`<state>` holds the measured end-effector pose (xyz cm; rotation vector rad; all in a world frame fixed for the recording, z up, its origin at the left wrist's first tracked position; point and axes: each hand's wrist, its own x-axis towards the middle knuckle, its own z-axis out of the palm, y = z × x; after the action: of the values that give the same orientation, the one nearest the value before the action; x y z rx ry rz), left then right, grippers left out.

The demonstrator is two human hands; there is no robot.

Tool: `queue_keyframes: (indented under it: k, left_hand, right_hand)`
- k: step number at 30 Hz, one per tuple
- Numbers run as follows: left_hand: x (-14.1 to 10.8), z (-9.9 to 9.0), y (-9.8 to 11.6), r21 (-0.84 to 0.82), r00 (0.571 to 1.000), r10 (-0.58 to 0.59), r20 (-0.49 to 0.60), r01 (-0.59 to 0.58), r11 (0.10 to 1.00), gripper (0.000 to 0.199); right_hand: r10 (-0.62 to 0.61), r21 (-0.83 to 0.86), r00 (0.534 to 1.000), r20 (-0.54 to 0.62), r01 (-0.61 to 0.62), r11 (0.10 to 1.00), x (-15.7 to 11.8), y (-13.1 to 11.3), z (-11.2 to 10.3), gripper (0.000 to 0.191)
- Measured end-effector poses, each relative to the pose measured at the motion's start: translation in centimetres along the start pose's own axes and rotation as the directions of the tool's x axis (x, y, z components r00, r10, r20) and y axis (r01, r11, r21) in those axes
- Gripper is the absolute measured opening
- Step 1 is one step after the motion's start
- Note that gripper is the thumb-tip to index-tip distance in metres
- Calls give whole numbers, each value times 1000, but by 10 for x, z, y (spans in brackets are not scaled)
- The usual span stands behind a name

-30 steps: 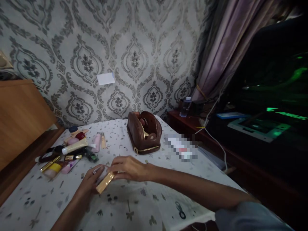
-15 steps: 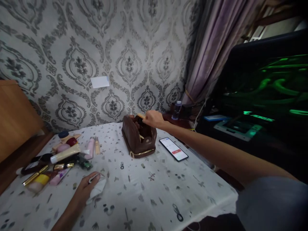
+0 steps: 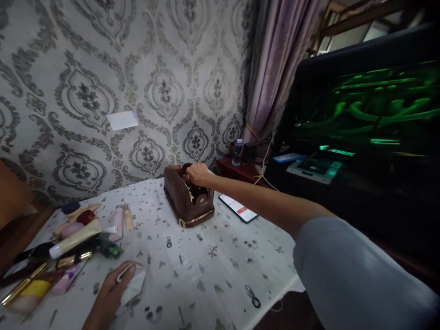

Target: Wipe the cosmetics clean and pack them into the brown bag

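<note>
My right hand (image 3: 199, 174) reaches down into the open top of a brown makeup bag (image 3: 192, 206). Its fingers are curled and their tips are hidden inside, so what they grip cannot be made out. The bag stands upright with its gold zipper undone. At the lower left, my left hand (image 3: 113, 286) is closed on a crumpled white tissue (image 3: 133, 288) just above the tablecloth. Left of it lies a cluster of cosmetics: a cream tube (image 3: 75, 237), a pink tube (image 3: 117, 222), a small beige tube (image 3: 129, 217) and a gold-capped stick (image 3: 74, 260).
A phone (image 3: 240, 210) with a lit screen lies right of the bag, partly behind my forearm. A water bottle (image 3: 237, 152) stands on a dark red surface behind. To the right is a black computer case (image 3: 371, 192) with green lights. The patterned tablecloth (image 3: 192, 279) covers the table.
My right hand has gone lower into the bag, and the tan item seen at its fingers is now out of sight. My left hand still holds the tissue. The view has turned right.
</note>
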<state>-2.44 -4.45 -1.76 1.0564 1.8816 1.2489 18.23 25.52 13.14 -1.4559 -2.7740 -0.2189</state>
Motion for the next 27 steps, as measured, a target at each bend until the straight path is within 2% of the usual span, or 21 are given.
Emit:
queue_keyframes:
  k: [3,10,16,19,27]
  left_hand:
    - [-1,1,0,-17,1000,-7,27,7,1000,60]
    - [-7,4,5,-12,998,-60,-4,59,998,64]
    - [1,0,-4,54,998,61,-21,-60,997,62]
    - [-1,2,-3,55,998,62,14,-62,997,62]
    - [-5,3,1,93,995,103,14,-104,990,60]
  right_hand:
    - [17,-4,1000,-11,-17,1000,7,-2,6,33]
    - [8,-8,1000,27,-8,1000,23,-4,28,34]
    - [42,9,996,73,-43,999,23,-3,38,36]
    - [53,18,995,84,-55,998,20,1,40,36]
    - [38,27,995,88,-41,999,16,3,43,35]
